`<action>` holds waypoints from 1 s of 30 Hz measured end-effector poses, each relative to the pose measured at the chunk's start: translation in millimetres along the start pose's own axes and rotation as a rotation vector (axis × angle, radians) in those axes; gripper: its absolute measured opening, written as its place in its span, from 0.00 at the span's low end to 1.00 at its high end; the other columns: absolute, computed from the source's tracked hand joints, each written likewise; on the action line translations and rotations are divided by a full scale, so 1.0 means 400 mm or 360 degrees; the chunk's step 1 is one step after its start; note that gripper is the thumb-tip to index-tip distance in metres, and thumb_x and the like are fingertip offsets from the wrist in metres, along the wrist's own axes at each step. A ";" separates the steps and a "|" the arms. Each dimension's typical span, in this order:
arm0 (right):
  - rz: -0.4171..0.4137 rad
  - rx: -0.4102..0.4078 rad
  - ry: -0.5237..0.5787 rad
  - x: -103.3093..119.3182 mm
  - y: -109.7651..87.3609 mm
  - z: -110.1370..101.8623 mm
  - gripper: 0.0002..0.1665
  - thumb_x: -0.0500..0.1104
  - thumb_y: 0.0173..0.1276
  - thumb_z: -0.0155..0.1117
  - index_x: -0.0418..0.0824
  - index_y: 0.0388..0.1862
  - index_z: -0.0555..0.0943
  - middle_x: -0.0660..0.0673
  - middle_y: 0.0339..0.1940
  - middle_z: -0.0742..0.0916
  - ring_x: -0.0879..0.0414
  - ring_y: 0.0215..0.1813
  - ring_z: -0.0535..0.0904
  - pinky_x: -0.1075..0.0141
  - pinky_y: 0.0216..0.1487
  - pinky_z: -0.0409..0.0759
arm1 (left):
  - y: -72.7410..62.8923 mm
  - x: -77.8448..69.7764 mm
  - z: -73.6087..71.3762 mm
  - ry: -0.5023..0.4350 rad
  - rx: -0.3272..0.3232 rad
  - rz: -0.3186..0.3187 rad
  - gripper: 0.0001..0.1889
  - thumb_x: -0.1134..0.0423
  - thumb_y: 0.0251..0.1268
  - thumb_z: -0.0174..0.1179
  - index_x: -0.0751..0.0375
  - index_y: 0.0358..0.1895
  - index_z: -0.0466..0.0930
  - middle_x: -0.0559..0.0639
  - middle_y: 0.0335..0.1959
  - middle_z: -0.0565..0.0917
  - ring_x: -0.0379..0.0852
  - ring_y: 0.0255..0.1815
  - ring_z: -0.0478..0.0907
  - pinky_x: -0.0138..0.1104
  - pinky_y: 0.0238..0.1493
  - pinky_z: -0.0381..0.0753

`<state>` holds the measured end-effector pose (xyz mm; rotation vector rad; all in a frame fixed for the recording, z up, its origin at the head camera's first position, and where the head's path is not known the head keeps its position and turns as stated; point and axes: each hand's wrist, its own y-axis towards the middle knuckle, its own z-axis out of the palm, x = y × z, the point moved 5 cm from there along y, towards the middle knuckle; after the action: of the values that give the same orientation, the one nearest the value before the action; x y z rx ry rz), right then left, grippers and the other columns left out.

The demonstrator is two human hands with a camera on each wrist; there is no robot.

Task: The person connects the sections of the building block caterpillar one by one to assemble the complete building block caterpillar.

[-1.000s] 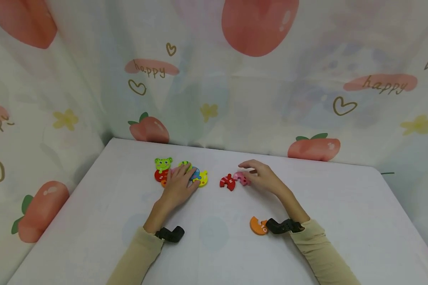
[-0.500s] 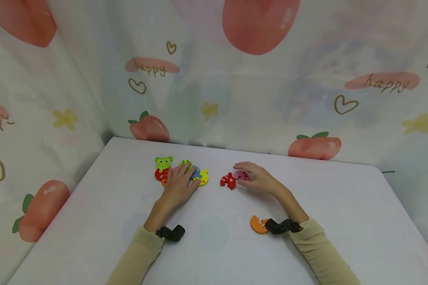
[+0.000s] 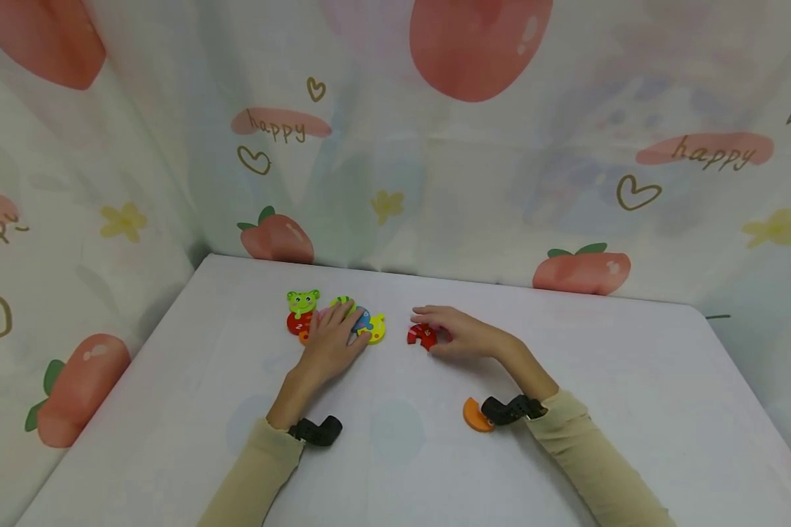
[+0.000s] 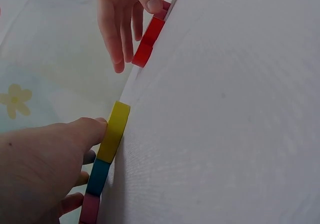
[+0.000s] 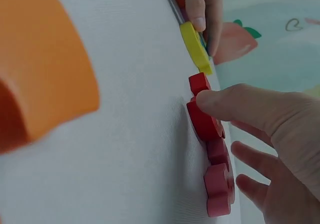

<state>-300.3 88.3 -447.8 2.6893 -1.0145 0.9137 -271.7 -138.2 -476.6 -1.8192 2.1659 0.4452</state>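
Observation:
My left hand (image 3: pixel 332 338) rests with extended fingers on a joined row of colourful puzzle pieces, hiding part of it. A green animal-head piece (image 3: pixel 302 301) tops the row's left end, above a red piece (image 3: pixel 299 323); a blue piece (image 3: pixel 361 319) and a yellow piece (image 4: pixel 114 131) form the right end. The left thumb touches the yellow piece. To the right, my right hand (image 3: pixel 468 335) holds a red striped puzzle piece (image 5: pixel 204 120) between thumb and fingers. Joined behind it is a pink puzzle piece (image 5: pixel 218 184), covered by the hand in the head view.
An orange curved puzzle piece (image 3: pixel 476 416) lies on the white table (image 3: pixel 395 476), partly behind the right wrist's black camera mount (image 3: pixel 510 410). A patterned curtain (image 3: pixel 474 183) rises along the table's back edge.
My right hand has slid left, from the pink piece to the red striped piece, and now covers the pink one. The left hand stays in place on the row.

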 end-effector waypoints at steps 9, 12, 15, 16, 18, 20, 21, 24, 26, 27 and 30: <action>0.0016 0.0097 -0.0032 -0.006 0.008 0.002 0.32 0.35 0.65 0.64 0.35 0.69 0.70 0.36 0.73 0.71 0.38 0.75 0.63 0.46 0.73 0.65 | 0.000 -0.004 0.000 0.0000 -0.0008 0.0005 0.30 0.45 0.71 0.53 0.52 0.72 0.66 0.54 0.76 0.61 0.55 0.78 0.55 0.61 0.77 0.41; 0.0023 0.0095 -0.0043 -0.011 0.008 0.001 0.31 0.34 0.65 0.63 0.36 0.68 0.71 0.36 0.72 0.72 0.38 0.74 0.64 0.46 0.72 0.66 | 0.000 -0.005 -0.001 0.0004 -0.0014 0.0008 0.30 0.45 0.71 0.53 0.52 0.72 0.66 0.54 0.76 0.62 0.55 0.78 0.54 0.61 0.77 0.41; 0.0030 0.0084 -0.0034 -0.013 0.009 -0.003 0.31 0.34 0.65 0.63 0.36 0.68 0.71 0.36 0.71 0.73 0.39 0.71 0.67 0.46 0.71 0.68 | 0.002 -0.004 -0.002 0.0006 -0.0015 0.0008 0.30 0.45 0.71 0.52 0.52 0.72 0.66 0.54 0.76 0.61 0.55 0.78 0.54 0.61 0.77 0.41; 0.0032 0.0080 -0.0033 -0.012 0.009 -0.004 0.31 0.34 0.65 0.63 0.37 0.68 0.71 0.36 0.70 0.74 0.39 0.70 0.68 0.46 0.70 0.69 | 0.002 -0.003 -0.002 0.0006 -0.0016 0.0009 0.30 0.45 0.71 0.52 0.52 0.72 0.66 0.54 0.76 0.61 0.55 0.78 0.53 0.61 0.77 0.40; 0.0025 0.0074 -0.0040 -0.012 0.012 -0.004 0.31 0.35 0.65 0.63 0.37 0.68 0.72 0.36 0.69 0.75 0.40 0.69 0.70 0.47 0.69 0.71 | 0.003 -0.002 -0.002 -0.0001 -0.0017 0.0008 0.30 0.45 0.71 0.52 0.52 0.72 0.66 0.54 0.76 0.61 0.55 0.78 0.53 0.61 0.77 0.40; 0.0025 0.0072 -0.0039 -0.010 0.013 -0.004 0.30 0.36 0.65 0.64 0.37 0.67 0.72 0.36 0.69 0.75 0.41 0.67 0.71 0.47 0.68 0.72 | 0.003 -0.001 -0.002 -0.0002 -0.0019 0.0006 0.30 0.45 0.71 0.52 0.52 0.72 0.65 0.54 0.76 0.61 0.55 0.78 0.53 0.61 0.77 0.40; 0.0025 0.0071 -0.0041 -0.009 0.014 -0.004 0.30 0.36 0.65 0.65 0.37 0.67 0.72 0.36 0.68 0.76 0.42 0.66 0.71 0.48 0.68 0.73 | 0.002 -0.001 -0.002 -0.0002 -0.0021 0.0005 0.30 0.45 0.71 0.52 0.52 0.72 0.65 0.54 0.76 0.61 0.55 0.78 0.54 0.61 0.77 0.40; 0.0009 0.0061 -0.0065 -0.007 0.015 -0.002 0.29 0.37 0.64 0.65 0.37 0.66 0.73 0.37 0.66 0.78 0.44 0.62 0.73 0.49 0.66 0.75 | 0.001 0.000 -0.001 0.0002 -0.0016 0.0007 0.30 0.45 0.71 0.52 0.52 0.72 0.65 0.54 0.76 0.61 0.55 0.78 0.53 0.62 0.77 0.40; 0.0004 0.0049 -0.0082 -0.006 0.016 -0.002 0.29 0.36 0.64 0.65 0.37 0.64 0.74 0.38 0.64 0.79 0.47 0.60 0.74 0.51 0.65 0.76 | 0.000 0.001 0.000 0.0000 -0.0008 0.0010 0.30 0.45 0.71 0.52 0.52 0.72 0.65 0.54 0.76 0.61 0.55 0.79 0.53 0.62 0.77 0.40; -0.0006 0.0040 -0.0097 -0.006 0.017 0.000 0.28 0.36 0.64 0.66 0.37 0.64 0.74 0.39 0.62 0.80 0.48 0.58 0.74 0.53 0.63 0.77 | 0.000 0.001 0.001 0.0003 -0.0004 0.0012 0.30 0.45 0.71 0.52 0.52 0.72 0.65 0.54 0.76 0.61 0.56 0.79 0.53 0.62 0.77 0.40; -0.0016 0.0016 -0.0137 -0.004 0.023 0.004 0.26 0.36 0.63 0.66 0.38 0.62 0.75 0.42 0.58 0.82 0.52 0.53 0.75 0.58 0.58 0.79 | 0.000 0.001 0.000 0.0004 -0.0005 0.0017 0.29 0.45 0.71 0.52 0.52 0.72 0.65 0.54 0.76 0.61 0.55 0.79 0.53 0.62 0.77 0.40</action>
<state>-306.4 81.8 -450.8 2.7610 -1.0142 0.8099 -271.7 -138.7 -476.8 -1.8117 2.1791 0.4492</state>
